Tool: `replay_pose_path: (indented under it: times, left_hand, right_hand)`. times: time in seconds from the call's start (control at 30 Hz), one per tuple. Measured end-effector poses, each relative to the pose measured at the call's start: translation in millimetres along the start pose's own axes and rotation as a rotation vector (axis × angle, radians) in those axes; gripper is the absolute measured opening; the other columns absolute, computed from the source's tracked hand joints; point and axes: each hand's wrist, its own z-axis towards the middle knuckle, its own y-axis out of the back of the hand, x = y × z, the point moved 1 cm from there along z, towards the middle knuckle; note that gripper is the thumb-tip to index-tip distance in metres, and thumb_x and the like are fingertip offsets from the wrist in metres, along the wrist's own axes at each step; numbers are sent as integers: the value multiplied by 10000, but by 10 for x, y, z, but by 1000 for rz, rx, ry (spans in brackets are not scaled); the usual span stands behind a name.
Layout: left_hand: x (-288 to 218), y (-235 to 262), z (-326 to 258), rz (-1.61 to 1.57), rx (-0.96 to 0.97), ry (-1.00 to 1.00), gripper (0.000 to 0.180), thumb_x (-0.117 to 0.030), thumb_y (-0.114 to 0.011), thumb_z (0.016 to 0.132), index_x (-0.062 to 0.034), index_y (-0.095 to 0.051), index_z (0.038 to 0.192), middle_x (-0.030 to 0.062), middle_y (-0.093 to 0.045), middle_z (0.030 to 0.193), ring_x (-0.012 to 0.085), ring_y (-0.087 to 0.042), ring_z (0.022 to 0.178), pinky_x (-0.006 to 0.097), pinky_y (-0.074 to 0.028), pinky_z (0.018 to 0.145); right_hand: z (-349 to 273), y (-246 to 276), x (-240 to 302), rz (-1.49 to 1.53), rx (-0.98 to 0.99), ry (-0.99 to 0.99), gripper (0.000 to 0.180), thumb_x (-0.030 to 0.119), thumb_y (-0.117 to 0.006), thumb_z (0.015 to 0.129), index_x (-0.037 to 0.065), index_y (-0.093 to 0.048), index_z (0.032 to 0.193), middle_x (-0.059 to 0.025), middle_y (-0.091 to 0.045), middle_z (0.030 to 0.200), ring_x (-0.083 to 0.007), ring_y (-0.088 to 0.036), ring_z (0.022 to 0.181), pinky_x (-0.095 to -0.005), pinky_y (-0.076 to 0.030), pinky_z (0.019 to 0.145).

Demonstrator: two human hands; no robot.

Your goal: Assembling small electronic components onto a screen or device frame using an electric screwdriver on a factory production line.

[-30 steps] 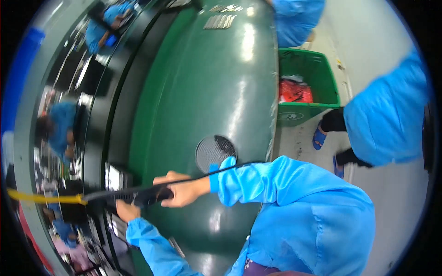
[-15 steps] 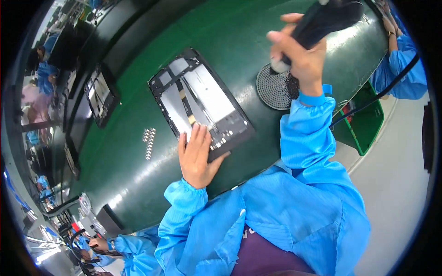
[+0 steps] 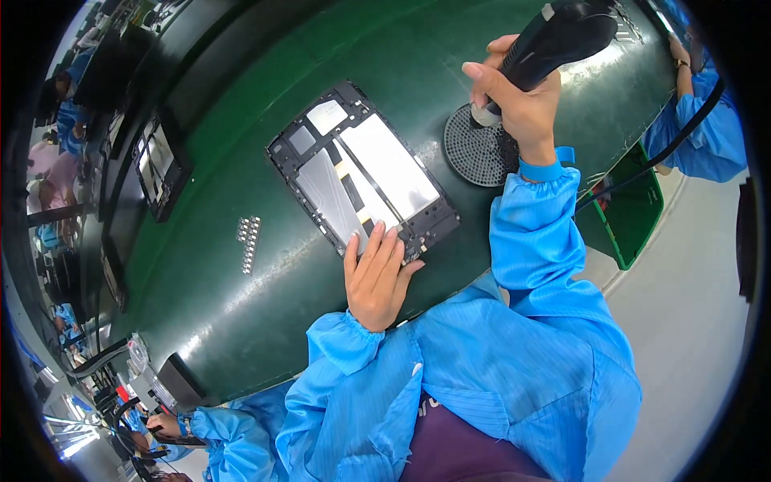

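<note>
Tablet chassis (image 3: 361,173), frame centre, is uncovered, inner plates (image 3: 399,161) exposed: apparently unfinished. Left hand (image 3: 375,281) rests on it, grip spread flat; right hand (image 3: 526,112), grip wrapped about electric screwdriver (image 3: 562,38), hovers by perforated tray (image 3: 468,149), upper right.

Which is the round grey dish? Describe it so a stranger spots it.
On the dark-green table, find the black-framed rectangular panel. To its right, by the tip of the black handheld tool, lies the round grey dish; its circular outline and grid of small holes set it apart.
</note>
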Motion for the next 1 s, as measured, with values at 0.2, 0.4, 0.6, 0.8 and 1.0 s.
replay_pose_path:
  times: [0.2, 0.4, 0.6, 0.8, 1.0]
  left_hand:
    - [123, 29, 41, -326, -111, -56, 233, 63, -674, 685, 35, -615, 909, 152, -653, 878, 284, -643, 847, 424, -466, 832]
    - [146, 23, 129, -424, -161, 93, 160, 98, -642, 716, 43, -620, 865, 161, -654, 802, 274, -650, 758, 404, -498, 766]
    - [146, 137, 140, -343, -194, 101, 198, 82, -678, 684, 3, -638, 861, 120, -627, 785, 261, -626, 746, 325, -502, 687]
    - [368, 253, 82, -381, -309, 259, 199, 79, -701, 666, 4, -635, 839, 117, -626, 758, 237, -617, 695, 300, -491, 639]
    - [573, 385, -24, -367, -401, 508, 102, 78, -634, 755, 51, -632, 853, 112, -640, 769, 170, -615, 736, 259, -498, 688]
  right_hand:
    - [-1, -29, 12, -80, 33, -38, 275, -38, -691, 719, -12, -511, 926, -59, -570, 616, -134, -544, 482, -247, -430, 452]
    - [-14, -60, -2, -117, 63, -73, 276, -32, -690, 723, -16, -505, 928, -61, -577, 613, -122, -547, 487, -237, -431, 458]
    - [-18, -63, -36, -108, 89, -64, 279, -28, -698, 723, -21, -502, 921, -61, -576, 605, -122, -548, 486, -233, -436, 462]
    - [-6, -57, -43, -129, 83, -55, 284, -27, -700, 723, -18, -501, 925, -61, -576, 607, -123, -547, 483, -234, -439, 461]
    - [-36, -166, -53, -92, -18, -166, 249, 17, -737, 701, 4, -554, 870, -18, -569, 604, -87, -535, 490, -213, -411, 445]
